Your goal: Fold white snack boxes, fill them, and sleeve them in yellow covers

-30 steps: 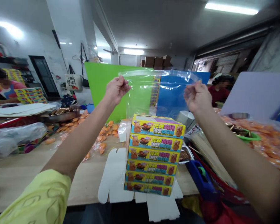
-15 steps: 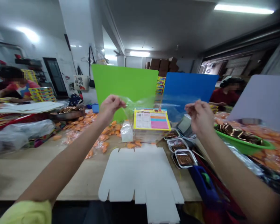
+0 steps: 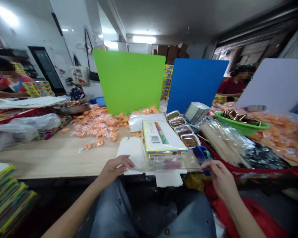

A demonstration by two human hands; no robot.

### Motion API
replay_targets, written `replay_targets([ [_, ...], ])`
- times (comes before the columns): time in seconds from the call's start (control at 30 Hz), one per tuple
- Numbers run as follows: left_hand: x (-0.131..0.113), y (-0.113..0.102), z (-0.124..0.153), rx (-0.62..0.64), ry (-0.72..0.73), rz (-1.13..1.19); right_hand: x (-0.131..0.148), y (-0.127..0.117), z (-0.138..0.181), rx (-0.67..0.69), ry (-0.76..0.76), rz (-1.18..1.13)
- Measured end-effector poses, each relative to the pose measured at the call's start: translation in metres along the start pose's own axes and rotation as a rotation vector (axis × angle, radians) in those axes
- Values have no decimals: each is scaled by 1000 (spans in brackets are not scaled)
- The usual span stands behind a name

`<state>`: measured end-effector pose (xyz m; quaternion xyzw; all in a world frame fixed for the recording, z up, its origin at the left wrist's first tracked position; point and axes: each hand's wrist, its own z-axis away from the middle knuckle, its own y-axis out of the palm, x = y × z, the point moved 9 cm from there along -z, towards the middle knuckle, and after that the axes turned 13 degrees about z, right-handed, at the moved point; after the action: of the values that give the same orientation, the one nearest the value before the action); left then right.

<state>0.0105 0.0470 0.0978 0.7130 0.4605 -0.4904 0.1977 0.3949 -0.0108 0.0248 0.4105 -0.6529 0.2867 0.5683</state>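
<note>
A yellow-edged printed carton box (image 3: 162,142) lies flat on a white die-cut card blank (image 3: 129,153) at the table's front edge. A clear plastic bag (image 3: 188,163) covers the box's near end and stretches to the right of it. My right hand (image 3: 220,177) pinches the bag's right edge between its fingers. My left hand (image 3: 115,170) lies at the table edge with its fingers on the white card. Whether it grips anything is hard to see.
Foil trays (image 3: 181,127) stand behind the box. A green bowl (image 3: 240,123) sits at right among bagged orange sachets, and loose sachets (image 3: 96,125) lie at left. Green (image 3: 129,81) and blue boards (image 3: 196,84) stand behind. A co-worker (image 3: 234,82) sits beyond them. A box stack (image 3: 5,195) is lower left.
My hands have dropped from mid-air to the table's front edge. The bag, earlier held up between them, now lies over the box, which sits nearer me on the white card.
</note>
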Motion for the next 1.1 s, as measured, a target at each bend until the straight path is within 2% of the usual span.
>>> replay_targets([
  [0.07,3,18,33,149,-28,-75,-17,-12,24,57,88,43],
  [0.1,5,21,49,169,-58,-78,-20,-19,34,67,122,50],
  [0.13,8,18,62,135,-93,-45,-19,-27,42,46,137,63],
  [0.2,18,0,85,-106,-188,118,-4,-45,53,-60,106,163],
  [0.27,43,-16,112,-408,-360,354,21,-47,62,-132,17,366],
  [0.3,58,-13,125,-518,-485,477,33,-35,66,-94,-41,474],
  [0.33,73,-3,137,-582,-628,595,41,-14,70,-1,-102,568],
  [0.37,84,14,147,-594,-772,700,45,13,77,138,-160,636],
  [0.43,93,55,157,-535,-977,870,41,75,100,454,-251,695],
  [0.47,94,74,157,-500,-1024,933,34,105,114,590,-279,699],
  [0.53,91,105,152,-436,-1044,1035,16,152,140,747,-304,727],
  [0.63,88,133,141,-366,-1036,1172,-11,199,172,904,-318,722],
  [0.7,89,141,138,-351,-1047,1262,-21,212,184,950,-307,694],
  [0.83,90,147,137,-392,-1076,1350,-27,216,190,944,-247,645],
  [1.1,99,144,146,-537,-1162,1216,-22,217,206,954,-278,602],
])
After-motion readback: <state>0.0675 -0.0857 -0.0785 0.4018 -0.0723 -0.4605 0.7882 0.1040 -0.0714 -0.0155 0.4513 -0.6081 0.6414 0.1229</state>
